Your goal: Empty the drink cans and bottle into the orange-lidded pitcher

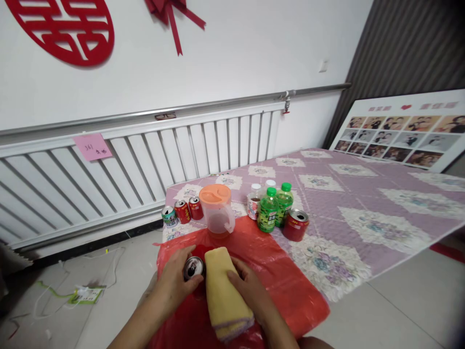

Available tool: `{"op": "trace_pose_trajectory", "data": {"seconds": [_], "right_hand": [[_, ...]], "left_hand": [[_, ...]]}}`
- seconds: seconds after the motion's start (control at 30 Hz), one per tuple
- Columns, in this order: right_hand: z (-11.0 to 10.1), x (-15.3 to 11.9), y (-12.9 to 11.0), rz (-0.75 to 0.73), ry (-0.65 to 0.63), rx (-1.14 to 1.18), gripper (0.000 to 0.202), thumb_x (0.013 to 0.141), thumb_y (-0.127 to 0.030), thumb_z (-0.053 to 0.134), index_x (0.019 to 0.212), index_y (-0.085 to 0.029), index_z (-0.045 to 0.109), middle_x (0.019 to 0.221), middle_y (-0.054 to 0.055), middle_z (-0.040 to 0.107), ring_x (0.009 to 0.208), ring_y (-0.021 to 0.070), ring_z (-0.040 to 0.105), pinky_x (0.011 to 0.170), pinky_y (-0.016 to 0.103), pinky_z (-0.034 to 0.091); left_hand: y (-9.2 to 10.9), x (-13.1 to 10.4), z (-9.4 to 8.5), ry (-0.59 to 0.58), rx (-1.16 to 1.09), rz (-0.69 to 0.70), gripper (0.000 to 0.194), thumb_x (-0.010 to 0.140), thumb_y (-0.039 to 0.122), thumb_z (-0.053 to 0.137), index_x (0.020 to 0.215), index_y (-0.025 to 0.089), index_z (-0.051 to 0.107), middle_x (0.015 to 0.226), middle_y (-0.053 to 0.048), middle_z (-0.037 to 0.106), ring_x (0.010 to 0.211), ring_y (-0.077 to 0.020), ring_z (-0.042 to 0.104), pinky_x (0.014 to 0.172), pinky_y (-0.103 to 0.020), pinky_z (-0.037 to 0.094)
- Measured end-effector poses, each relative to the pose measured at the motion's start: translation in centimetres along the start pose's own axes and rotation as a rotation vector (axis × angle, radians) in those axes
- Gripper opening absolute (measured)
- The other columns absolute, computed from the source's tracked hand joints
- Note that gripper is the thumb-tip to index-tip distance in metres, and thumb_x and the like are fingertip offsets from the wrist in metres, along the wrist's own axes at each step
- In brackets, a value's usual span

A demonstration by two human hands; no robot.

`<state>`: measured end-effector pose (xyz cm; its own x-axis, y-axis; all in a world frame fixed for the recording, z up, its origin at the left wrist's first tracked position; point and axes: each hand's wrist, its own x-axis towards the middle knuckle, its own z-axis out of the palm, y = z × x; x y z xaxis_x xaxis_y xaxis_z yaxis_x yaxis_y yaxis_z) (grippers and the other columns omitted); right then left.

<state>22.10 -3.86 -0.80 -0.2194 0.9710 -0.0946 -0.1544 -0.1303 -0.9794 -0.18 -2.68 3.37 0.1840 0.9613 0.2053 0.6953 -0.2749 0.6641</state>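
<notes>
My left hand (178, 276) is curled round an opened can (193, 268), its thumb and fingers on the can's sides. A folded yellow cloth (225, 291) lies just right of the can, and my right hand (250, 286) grips the cloth's right side. Both are over a red plastic sheet (290, 286) on the table's near end. Behind them stands a clear pitcher (217, 215) with an orange lid. How much of the can's lower body touches the sheet is hidden.
Three cans (182, 212) stand left of the pitcher. Right of it are green-capped bottles (268, 213), white-capped bottles (253, 201) and a wide red can (296, 225). A radiator (225, 145) runs behind the patterned tablecloth (363, 213); a photo board (403, 131) leans at right.
</notes>
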Motion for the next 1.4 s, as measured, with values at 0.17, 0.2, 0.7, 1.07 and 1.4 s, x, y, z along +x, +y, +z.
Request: {"op": "trace_pose_trajectory", "data": {"seconds": [0.17, 0.2, 0.7, 1.07, 1.4], "right_hand": [[-0.1, -0.1, 0.3, 0.0, -0.042, 0.08, 0.053, 0.079, -0.046, 0.065, 0.125, -0.021, 0.057, 0.125, 0.01, 0.065, 0.104, 0.0279, 0.065, 0.083, 0.041, 0.053], [-0.1, -0.1, 0.3, 0.009, -0.034, 0.069, 0.053, 0.078, -0.046, 0.065, 0.124, -0.021, 0.058, 0.124, 0.01, 0.066, 0.103, 0.0282, 0.065, 0.083, 0.041, 0.053], [0.0, 0.1, -0.1, -0.005, 0.056, -0.087, 0.058, 0.075, -0.049, 0.064, 0.125, -0.019, 0.059, 0.129, 0.013, 0.062, 0.109, 0.029, 0.062, 0.089, 0.042, 0.05], [0.0, 0.2, 0.1, 0.015, 0.054, -0.159, 0.051, 0.076, -0.041, 0.063, 0.122, -0.018, 0.06, 0.125, 0.012, 0.065, 0.109, 0.028, 0.062, 0.091, 0.041, 0.048], [0.0, 0.2, 0.3, 0.001, 0.053, -0.109, 0.052, 0.076, -0.04, 0.062, 0.123, -0.016, 0.059, 0.126, 0.013, 0.064, 0.107, 0.0283, 0.063, 0.089, 0.041, 0.05]], "left_hand": [[0.2, -0.2, -0.5, -0.092, -0.048, 0.064, 0.065, 0.069, 0.011, 0.06, 0.132, 0.024, 0.048, 0.129, -0.008, 0.059, 0.119, -0.0261, 0.056, 0.104, -0.046, 0.044], [0.3, -0.3, -0.7, -0.124, -0.066, 0.065, 0.066, 0.07, 0.01, 0.059, 0.133, 0.025, 0.046, 0.132, -0.008, 0.057, 0.121, -0.0253, 0.055, 0.105, -0.044, 0.044], [1.0, -0.2, -0.7, -0.031, 0.04, 0.022, 0.071, 0.066, 0.02, 0.068, 0.134, 0.022, 0.047, 0.132, -0.012, 0.055, 0.124, -0.0329, 0.051, 0.106, -0.053, 0.04], [0.1, -0.4, -0.9, -0.114, 0.025, 0.102, 0.071, 0.069, 0.01, 0.057, 0.136, 0.027, 0.044, 0.135, -0.008, 0.055, 0.123, -0.028, 0.052, 0.107, -0.049, 0.042], [0.9, -0.7, -1.2, -0.17, -0.027, 0.07, 0.074, 0.069, 0.012, 0.06, 0.139, 0.026, 0.04, 0.143, -0.009, 0.047, 0.133, -0.0296, 0.043, 0.113, -0.052, 0.034]]}}
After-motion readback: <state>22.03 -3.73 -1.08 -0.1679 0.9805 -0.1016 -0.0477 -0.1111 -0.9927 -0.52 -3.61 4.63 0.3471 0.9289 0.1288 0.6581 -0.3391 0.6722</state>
